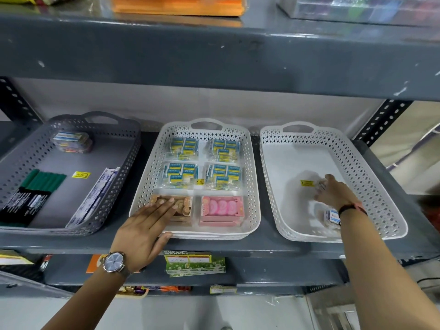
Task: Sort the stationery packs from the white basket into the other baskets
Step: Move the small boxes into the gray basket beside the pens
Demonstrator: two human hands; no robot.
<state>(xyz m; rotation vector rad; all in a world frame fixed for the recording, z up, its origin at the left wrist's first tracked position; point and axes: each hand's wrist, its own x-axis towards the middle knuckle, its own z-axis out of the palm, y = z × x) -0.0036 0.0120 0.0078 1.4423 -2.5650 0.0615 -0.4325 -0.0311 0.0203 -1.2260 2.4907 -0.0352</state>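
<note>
While right hand (333, 194) reaches, small pack (332, 216) lies under wrist.

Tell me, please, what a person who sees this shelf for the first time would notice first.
The middle white basket draws the eye: four blue-and-yellow eraser packs in neat rows, with a bright pink pack at its front right. The left hand lies flat on the brown pack beside it, while the right hand reaches into the nearly bare right basket.
</note>
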